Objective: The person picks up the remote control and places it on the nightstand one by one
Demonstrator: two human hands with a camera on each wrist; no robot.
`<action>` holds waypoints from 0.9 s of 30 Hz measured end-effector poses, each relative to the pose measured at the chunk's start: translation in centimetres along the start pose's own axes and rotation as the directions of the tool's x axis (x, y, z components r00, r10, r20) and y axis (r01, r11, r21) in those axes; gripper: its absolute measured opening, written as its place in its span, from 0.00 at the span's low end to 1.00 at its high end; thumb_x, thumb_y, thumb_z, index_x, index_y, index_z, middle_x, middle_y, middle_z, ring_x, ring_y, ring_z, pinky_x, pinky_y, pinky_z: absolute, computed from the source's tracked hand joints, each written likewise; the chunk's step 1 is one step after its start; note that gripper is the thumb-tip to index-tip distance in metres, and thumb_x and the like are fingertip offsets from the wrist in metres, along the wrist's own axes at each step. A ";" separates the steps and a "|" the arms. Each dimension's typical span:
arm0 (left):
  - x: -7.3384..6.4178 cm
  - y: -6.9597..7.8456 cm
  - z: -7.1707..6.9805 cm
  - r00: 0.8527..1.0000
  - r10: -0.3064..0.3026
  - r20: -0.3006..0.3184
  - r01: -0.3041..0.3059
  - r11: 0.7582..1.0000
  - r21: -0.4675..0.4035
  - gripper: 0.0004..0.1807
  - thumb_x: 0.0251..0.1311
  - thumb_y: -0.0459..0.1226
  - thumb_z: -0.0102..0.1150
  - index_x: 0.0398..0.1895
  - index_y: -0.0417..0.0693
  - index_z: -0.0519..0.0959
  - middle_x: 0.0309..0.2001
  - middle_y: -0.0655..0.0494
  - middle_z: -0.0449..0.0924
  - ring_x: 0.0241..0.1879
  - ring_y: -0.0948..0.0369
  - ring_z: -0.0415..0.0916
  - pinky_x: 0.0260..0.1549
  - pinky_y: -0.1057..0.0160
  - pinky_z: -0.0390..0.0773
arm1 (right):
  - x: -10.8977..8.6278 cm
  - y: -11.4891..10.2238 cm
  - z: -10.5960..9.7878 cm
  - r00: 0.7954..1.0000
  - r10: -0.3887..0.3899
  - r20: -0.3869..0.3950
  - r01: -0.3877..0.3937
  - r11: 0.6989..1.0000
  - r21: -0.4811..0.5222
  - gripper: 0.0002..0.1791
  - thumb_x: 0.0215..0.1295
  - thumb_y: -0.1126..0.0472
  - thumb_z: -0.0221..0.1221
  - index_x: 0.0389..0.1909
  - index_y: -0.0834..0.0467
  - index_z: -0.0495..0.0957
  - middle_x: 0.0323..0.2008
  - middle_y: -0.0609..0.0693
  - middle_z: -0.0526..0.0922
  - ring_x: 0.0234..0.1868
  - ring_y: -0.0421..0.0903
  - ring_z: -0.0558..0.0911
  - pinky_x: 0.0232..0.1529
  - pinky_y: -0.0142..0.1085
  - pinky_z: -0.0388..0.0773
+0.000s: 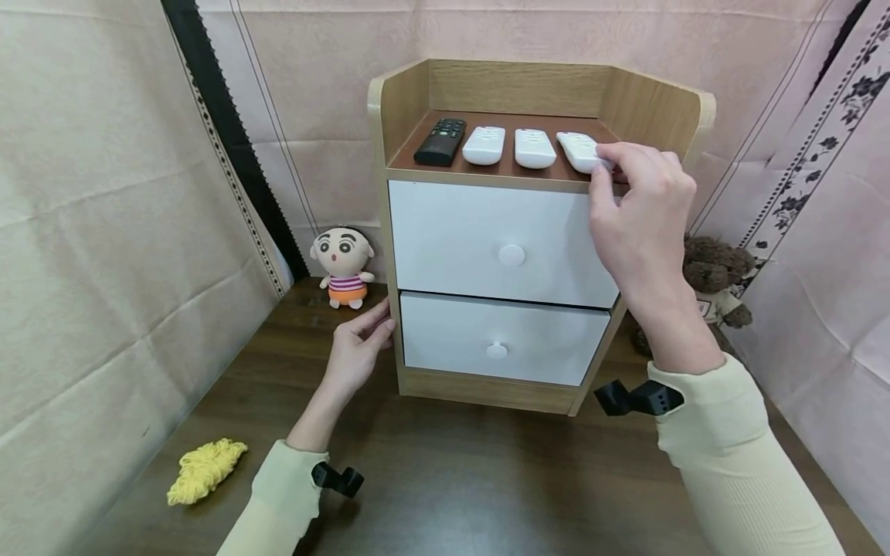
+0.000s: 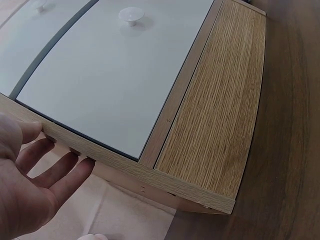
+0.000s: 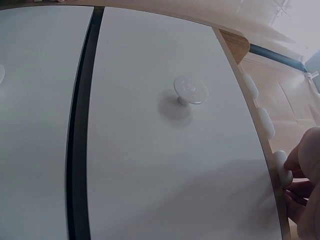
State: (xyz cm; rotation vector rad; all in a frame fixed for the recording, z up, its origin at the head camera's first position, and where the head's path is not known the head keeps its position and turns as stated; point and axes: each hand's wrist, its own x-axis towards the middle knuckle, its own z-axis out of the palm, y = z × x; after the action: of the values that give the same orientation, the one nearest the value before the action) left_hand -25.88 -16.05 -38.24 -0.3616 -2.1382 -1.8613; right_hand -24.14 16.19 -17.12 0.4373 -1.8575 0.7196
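Observation:
My right hand (image 1: 643,205) pinches the near end of a white remote control (image 1: 579,152) between thumb and fingers, on the brown top shelf of a small wooden cabinet (image 1: 487,390). This remote is the rightmost in a row and lies slightly slanted. Beside it lie a second white remote (image 1: 534,148), a third white remote (image 1: 484,145) and a black remote (image 1: 441,142). My left hand (image 1: 356,351) touches the cabinet's left side, its fingers (image 2: 70,182) fairly straight against the side panel and the thumb near the front edge.
The cabinet has an upper white drawer (image 1: 452,232) and a lower white drawer (image 1: 445,332), both closed, with round knobs. A cartoon doll (image 1: 345,266) stands to its left, a brown plush toy (image 1: 716,274) to its right. Yellow yarn (image 1: 206,471) lies at the table's front left.

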 end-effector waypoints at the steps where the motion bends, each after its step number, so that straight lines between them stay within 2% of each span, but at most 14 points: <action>1: 0.0 0.0 0.0 1.000 0.001 0.000 -0.001 1.000 0.000 0.24 0.74 0.30 0.57 0.71 0.39 0.72 0.65 0.42 0.77 0.58 0.50 0.79 0.44 0.63 0.86 | 0.0 0.0 0.0 1.000 0.001 -0.001 -0.001 1.000 0.002 0.13 0.70 0.69 0.56 0.48 0.68 0.86 0.46 0.59 0.88 0.44 0.56 0.82 0.45 0.46 0.69; 14: -0.1 0.0 0.0 1.000 0.002 -0.003 -0.002 1.000 0.000 0.24 0.74 0.30 0.56 0.71 0.38 0.72 0.65 0.41 0.77 0.57 0.50 0.79 0.43 0.64 0.86 | 0.0 0.1 0.0 0.999 0.038 0.004 -0.038 0.999 0.001 0.12 0.72 0.64 0.61 0.49 0.66 0.87 0.47 0.57 0.88 0.47 0.54 0.83 0.47 0.44 0.70; 27: 0.0 0.0 0.0 1.000 -0.013 -0.006 0.013 1.000 0.000 0.24 0.74 0.30 0.56 0.71 0.39 0.72 0.64 0.42 0.77 0.57 0.50 0.79 0.44 0.64 0.86 | 0.1 0.1 0.1 0.997 0.075 -0.003 -0.075 0.997 0.000 0.14 0.70 0.61 0.65 0.50 0.66 0.87 0.46 0.58 0.88 0.44 0.55 0.82 0.48 0.45 0.69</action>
State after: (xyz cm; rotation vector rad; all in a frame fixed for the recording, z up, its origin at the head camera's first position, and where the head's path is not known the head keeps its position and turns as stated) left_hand -25.87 -16.05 -38.25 -0.3430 -2.1416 -1.8665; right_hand -24.30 16.21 -17.05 0.3678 -1.8792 0.7695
